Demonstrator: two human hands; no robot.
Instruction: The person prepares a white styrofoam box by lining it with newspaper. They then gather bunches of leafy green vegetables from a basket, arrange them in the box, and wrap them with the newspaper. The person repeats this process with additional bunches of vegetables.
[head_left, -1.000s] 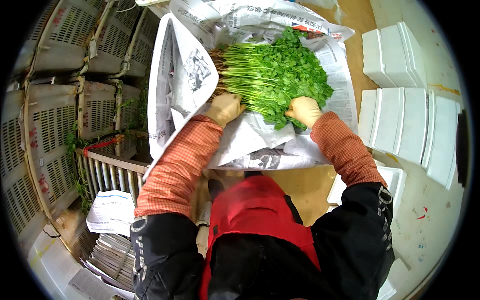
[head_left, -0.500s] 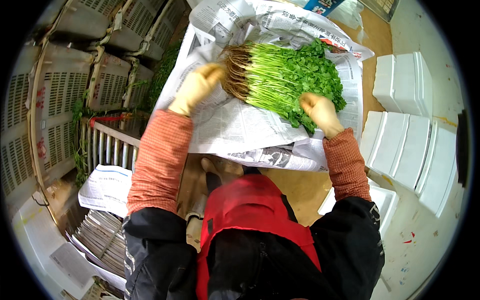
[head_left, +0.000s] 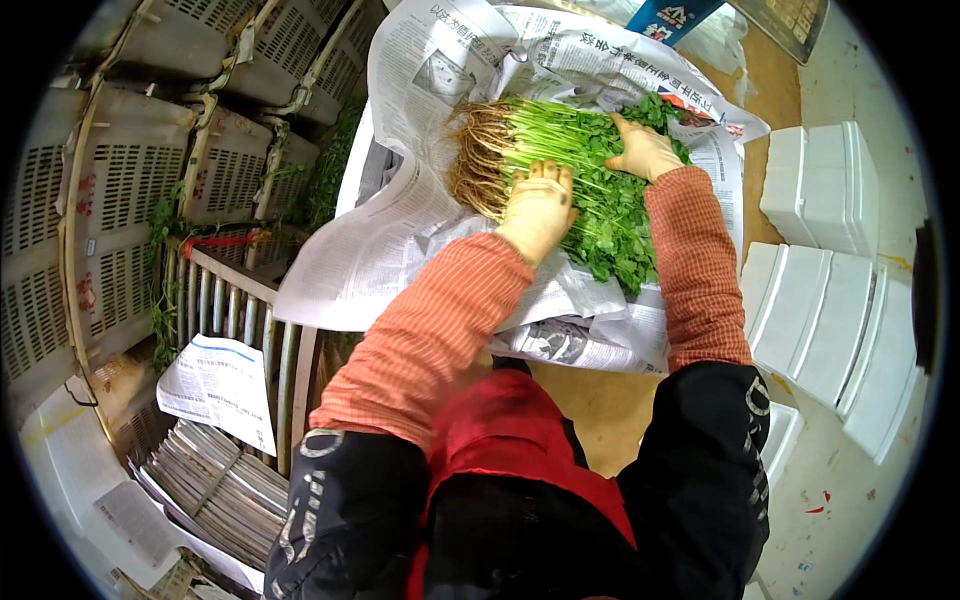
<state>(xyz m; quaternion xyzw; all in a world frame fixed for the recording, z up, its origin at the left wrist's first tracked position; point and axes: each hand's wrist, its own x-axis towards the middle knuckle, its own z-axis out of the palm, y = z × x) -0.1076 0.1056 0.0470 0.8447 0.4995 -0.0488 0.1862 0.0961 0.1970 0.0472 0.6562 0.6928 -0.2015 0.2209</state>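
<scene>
A thick layer of leafy coriander-like greens (head_left: 598, 195) lies on spread newspaper (head_left: 345, 265), brown roots to the left and leaves to the right. My left hand (head_left: 538, 212), in a pale glove, rests on the stems close to the roots, fingers spread. On the far right part of the leaves lies my right hand (head_left: 643, 150), gloved alike, thumb and fingers apart. Neither hand is closed round the stems. The newspaper lines a white box (head_left: 356, 160), whose rim shows at the left; a loose flap of paper hangs over its near left side.
Stacked plastic crates (head_left: 130, 190) fill the left side, beside a metal rack (head_left: 235, 268). Below it sits a tied stack of newspapers (head_left: 212, 490) with a loose sheet (head_left: 218, 385). White foam boxes (head_left: 815, 190) stand at the right. A blue package (head_left: 672, 18) is at the back.
My left hand has moved right, from beside the roots onto the stems. My right hand has gone farther away, across the leaves. The left newspaper flap has swung out toward me.
</scene>
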